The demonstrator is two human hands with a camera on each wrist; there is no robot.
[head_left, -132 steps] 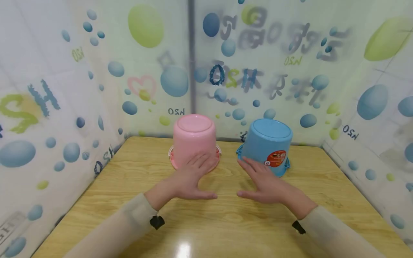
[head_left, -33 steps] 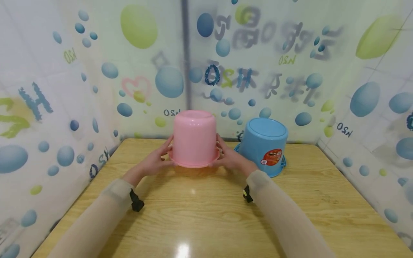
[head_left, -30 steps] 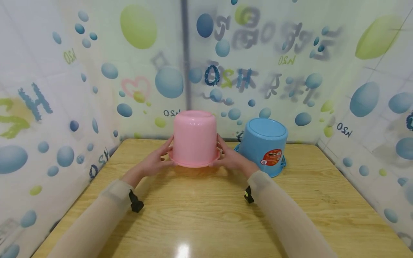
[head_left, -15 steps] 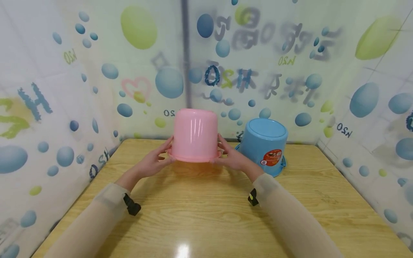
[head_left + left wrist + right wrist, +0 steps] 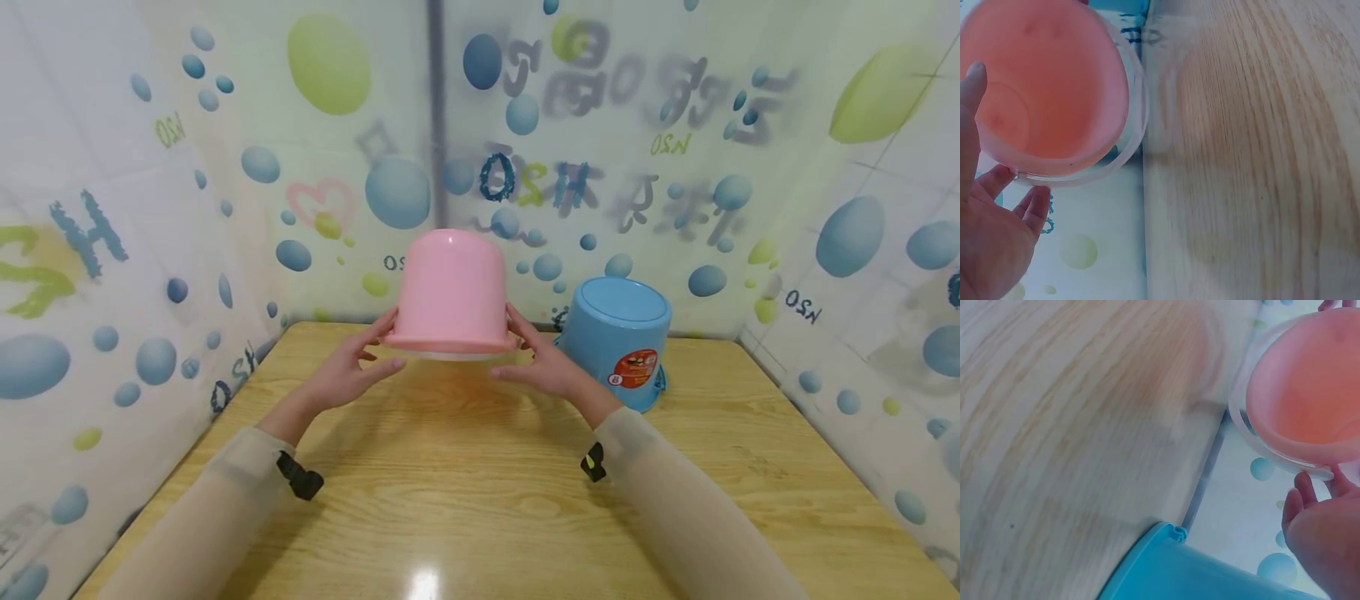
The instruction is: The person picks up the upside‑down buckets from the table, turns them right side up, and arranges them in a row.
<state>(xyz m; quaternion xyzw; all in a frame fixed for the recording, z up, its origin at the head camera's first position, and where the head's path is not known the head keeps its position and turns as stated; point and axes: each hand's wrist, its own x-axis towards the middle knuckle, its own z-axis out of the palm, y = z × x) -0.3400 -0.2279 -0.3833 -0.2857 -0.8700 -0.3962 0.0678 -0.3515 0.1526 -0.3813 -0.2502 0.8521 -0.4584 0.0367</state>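
Against the earlier head frame, the pink bucket point(image 5: 452, 287) is sitting higher over the wooden table point(image 5: 465, 508), and a strip of its white handle point(image 5: 456, 356) is now showing below the rim. As we are judging it, the lifting off is done — the whole rim is hanging clear of the wood — while any setting down is remaining undone.

Nearest us, the left sleeve point(image 5: 202, 508) and the right sleeve point(image 5: 697, 508) are reaching in from the lower edge, with black straps point(image 5: 300, 477) showing at the cuffs. Further out, the left hand point(image 5: 337, 375) and the right hand point(image 5: 551, 371) are gripping the pink bucket from opposite sides. We are seeing the fingers bending against its rim, with the thumbs spreading well apart from them; whether either thumb is touching the plastic we are not able to tell. The bucket is hanging bottom-up between the hands, its mouth and orange-tinted inside showing in both wrist views.

Beyond the right wrist, the blue bucket point(image 5: 615, 312) is standing bottom-up on the table, its red label point(image 5: 636, 368) facing us — neither hand is holding it. Farthest off, a bubble-printed curtain point(image 5: 337, 150) is hanging behind the table.
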